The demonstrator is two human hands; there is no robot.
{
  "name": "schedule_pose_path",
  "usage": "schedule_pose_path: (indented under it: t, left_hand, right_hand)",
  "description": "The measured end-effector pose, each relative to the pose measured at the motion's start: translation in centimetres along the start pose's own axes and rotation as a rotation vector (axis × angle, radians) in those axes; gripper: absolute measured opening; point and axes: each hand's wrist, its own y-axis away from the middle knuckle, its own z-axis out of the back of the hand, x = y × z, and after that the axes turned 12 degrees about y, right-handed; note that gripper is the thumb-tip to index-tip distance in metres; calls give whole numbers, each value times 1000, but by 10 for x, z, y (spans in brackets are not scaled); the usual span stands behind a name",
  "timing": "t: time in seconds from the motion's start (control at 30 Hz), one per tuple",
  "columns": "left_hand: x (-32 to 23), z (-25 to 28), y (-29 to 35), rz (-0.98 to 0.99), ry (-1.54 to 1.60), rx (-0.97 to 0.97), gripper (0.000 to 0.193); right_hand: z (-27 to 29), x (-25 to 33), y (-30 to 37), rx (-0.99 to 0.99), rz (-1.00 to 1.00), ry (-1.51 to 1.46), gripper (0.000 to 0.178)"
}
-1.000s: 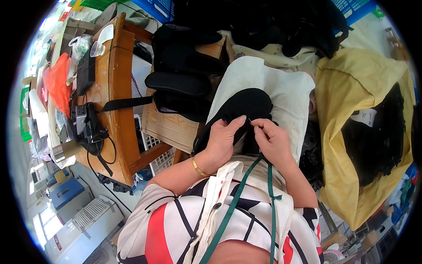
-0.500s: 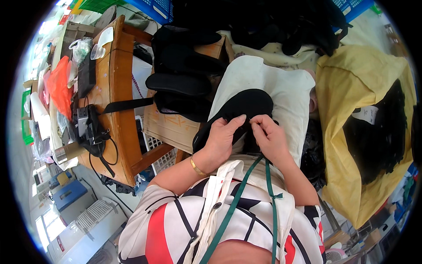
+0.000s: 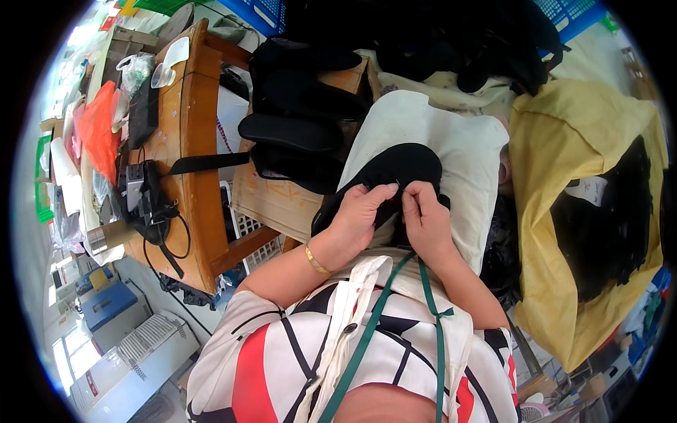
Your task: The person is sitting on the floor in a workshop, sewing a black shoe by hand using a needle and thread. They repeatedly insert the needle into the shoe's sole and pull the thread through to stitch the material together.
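A black cloth shoe (image 3: 412,161) lies at a slant across the white cloth (image 3: 471,151) over my lap, its rounded end pointing up and to the right. Closed on the shoe's near edge is my left hand (image 3: 355,217), thumb on top and stretched toward the other hand. My right hand (image 3: 427,220) is pinched, its thumb and forefinger together at the same edge, close to the left thumb tip. Whatever lies between those right fingertips is too small to make out. Both hands hide part of the shoe's near side.
Several black shoes (image 3: 290,134) are piled on a cardboard box (image 3: 278,204) to the left. Beyond it stands a wooden table (image 3: 199,134) bearing a black corded device (image 3: 147,197). A yellow sack (image 3: 557,127) of black items is at right; a blue crate (image 3: 257,15) sits behind.
My right hand has shifted slightly left and its fingers are closer to the left thumb. The left hand keeps its hold on the shoe. The whole view has moved a little.
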Motion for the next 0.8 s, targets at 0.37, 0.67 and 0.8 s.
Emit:
schedule_pose_path:
  t: [0.37,0.67,0.8]
  left_hand:
    - [7,6,7,-253,-464,253,18]
    - [-49,-44,-12,-557,-1668,672,26]
    - [-37,-58,-20,-619,-1668,861,22]
  right_hand:
    - [38,28,-17,-60,214,261,11]
    - [87,14,-19,-404,-44,-618,13]
    - [103,-5,12,-26,-183,-1015,17]
